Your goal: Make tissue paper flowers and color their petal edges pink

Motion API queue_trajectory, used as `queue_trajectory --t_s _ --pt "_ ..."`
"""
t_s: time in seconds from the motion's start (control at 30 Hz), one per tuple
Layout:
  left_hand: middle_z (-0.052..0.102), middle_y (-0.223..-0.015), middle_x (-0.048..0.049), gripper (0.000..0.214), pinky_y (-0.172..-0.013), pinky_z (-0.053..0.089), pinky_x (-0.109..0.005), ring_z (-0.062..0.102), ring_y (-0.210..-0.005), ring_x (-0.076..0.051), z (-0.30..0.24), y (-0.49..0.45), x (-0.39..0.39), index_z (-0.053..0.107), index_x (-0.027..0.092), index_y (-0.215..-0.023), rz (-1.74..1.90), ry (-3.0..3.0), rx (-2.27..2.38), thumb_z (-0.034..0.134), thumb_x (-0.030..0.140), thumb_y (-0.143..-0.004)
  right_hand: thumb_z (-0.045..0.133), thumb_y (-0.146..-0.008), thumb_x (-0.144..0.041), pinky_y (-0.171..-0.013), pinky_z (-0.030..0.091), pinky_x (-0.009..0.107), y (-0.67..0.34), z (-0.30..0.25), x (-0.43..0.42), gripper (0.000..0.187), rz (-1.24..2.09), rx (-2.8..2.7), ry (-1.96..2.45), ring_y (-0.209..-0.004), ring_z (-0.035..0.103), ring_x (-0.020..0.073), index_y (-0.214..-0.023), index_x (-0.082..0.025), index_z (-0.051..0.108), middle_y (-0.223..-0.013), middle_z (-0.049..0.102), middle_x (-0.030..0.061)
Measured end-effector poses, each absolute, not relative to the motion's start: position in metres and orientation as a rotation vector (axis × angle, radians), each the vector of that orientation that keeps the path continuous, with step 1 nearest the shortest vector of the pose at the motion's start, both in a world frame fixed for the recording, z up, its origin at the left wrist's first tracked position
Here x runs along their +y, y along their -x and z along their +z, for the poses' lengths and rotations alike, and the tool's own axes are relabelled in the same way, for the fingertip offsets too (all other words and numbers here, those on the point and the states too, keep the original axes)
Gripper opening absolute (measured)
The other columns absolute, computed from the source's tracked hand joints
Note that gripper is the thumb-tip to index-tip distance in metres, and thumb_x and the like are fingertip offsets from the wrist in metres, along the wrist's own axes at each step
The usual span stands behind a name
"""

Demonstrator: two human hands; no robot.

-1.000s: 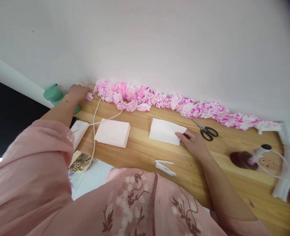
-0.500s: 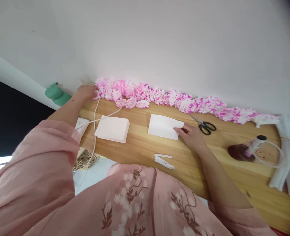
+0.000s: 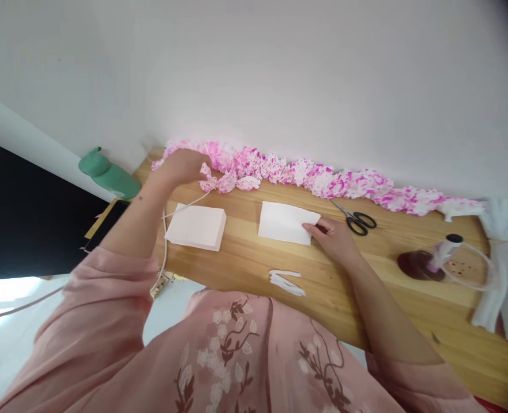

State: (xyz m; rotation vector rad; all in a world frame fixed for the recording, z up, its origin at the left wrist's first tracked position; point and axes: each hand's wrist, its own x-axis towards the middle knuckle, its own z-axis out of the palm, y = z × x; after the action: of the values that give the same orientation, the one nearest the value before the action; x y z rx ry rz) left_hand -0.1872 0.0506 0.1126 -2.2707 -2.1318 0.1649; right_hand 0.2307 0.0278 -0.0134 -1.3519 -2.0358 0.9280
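Observation:
My right hand (image 3: 333, 238) pinches the right edge of a white paper sheet (image 3: 283, 222), thumb on top, fingers underneath. The sheet lies at the middle of the wooden table (image 3: 245, 264). My left hand (image 3: 187, 165) is over the left part of a row of pink-and-white crumpled paper flowers (image 3: 305, 172) along the wall. Its fingers are bent and apart, with nothing visible between them. A thick stack of white paper (image 3: 197, 227) rests left of the sheet. White twisted strips (image 3: 286, 282) lie nearer my body.
Black-handled scissors (image 3: 359, 222) lie right of my right hand. Further right are a bottle of dark red liquid (image 3: 421, 265) with a tube and bundled white strips (image 3: 497, 275). A green object (image 3: 113, 178) stands at the left corner. A white cable (image 3: 165, 252) crosses the left edge.
My left hand has moved right from the left end of the flower row, and its fingers are now away from the end flowers. My right hand stays on the sheet.

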Motion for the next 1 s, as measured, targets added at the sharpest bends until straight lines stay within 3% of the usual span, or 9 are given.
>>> queue_trajectory --t_s 0.13,0.37,0.57,0.77,0.9,1.0 --pt "0.075 -0.104 -0.0072 0.028 -0.093 0.045 -0.036 0.067 -0.107 -0.027 0.077 0.172 0.045 0.074 0.023 -0.109 0.161 2.274 -2.049 0.058 0.025 -0.087 0.059 -0.086 -0.043 -0.071 0.051 0.034 -0.230 -0.013 0.028 0.027 0.917 -2.039 1.328 -0.081 0.071 0.0251 -0.092 -0.024 0.078 -0.092 0.079 0.0037" --pt "0.075 -0.100 -0.0153 0.034 -0.089 0.043 -0.044 0.068 -0.099 -0.033 0.057 0.174 0.048 0.075 0.015 -0.101 0.112 2.199 -2.045 0.044 0.020 -0.087 0.060 -0.086 -0.042 -0.071 0.051 0.033 -0.231 -0.013 0.027 0.026 0.918 -2.047 1.357 -0.081 0.070 0.0240 -0.090 -0.023 0.078 -0.092 0.079 0.0036" --pt "0.074 -0.109 -0.0122 0.039 -0.092 0.041 -0.039 0.065 -0.103 -0.024 0.058 0.172 0.058 0.071 0.012 -0.113 -0.099 2.052 -2.195 0.039 0.025 -0.093 0.059 -0.087 -0.041 -0.076 0.052 0.035 -0.231 -0.014 0.027 0.027 0.938 -2.044 1.339 -0.084 0.070 0.0248 -0.092 -0.023 0.078 -0.093 0.079 0.0043" --pt "0.073 -0.113 -0.0122 0.040 -0.098 0.040 -0.043 0.064 -0.110 -0.029 0.047 0.160 0.058 0.069 0.018 -0.119 -0.096 2.079 -2.275 0.040 0.026 -0.093 0.058 -0.087 -0.040 -0.072 0.050 0.032 -0.230 -0.011 0.027 0.027 0.911 -2.076 1.333 -0.080 0.068 0.0225 -0.086 -0.020 0.076 -0.089 0.077 0.0044" --pt "0.074 -0.107 -0.0073 0.044 -0.088 0.045 -0.034 0.066 -0.098 -0.024 0.067 0.167 0.039 0.063 0.022 -0.132 -0.274 2.119 -2.312 0.049 0.033 -0.091 0.057 -0.087 -0.042 -0.067 0.046 0.031 -0.230 -0.010 0.027 0.029 0.894 -2.095 1.344 -0.075 0.065 0.0219 -0.077 -0.020 0.072 -0.084 0.075 0.0052" --pt "0.074 -0.104 -0.0069 0.039 -0.082 0.046 -0.034 0.066 -0.094 -0.024 0.086 0.171 0.019 0.066 0.024 -0.125 -0.243 1.988 -2.367 0.050 0.036 -0.092 0.056 -0.088 -0.046 -0.065 0.043 0.031 -0.230 -0.011 0.027 0.033 0.880 -2.100 1.349 -0.070 0.062 0.0212 -0.074 -0.020 0.070 -0.077 0.072 0.0050"
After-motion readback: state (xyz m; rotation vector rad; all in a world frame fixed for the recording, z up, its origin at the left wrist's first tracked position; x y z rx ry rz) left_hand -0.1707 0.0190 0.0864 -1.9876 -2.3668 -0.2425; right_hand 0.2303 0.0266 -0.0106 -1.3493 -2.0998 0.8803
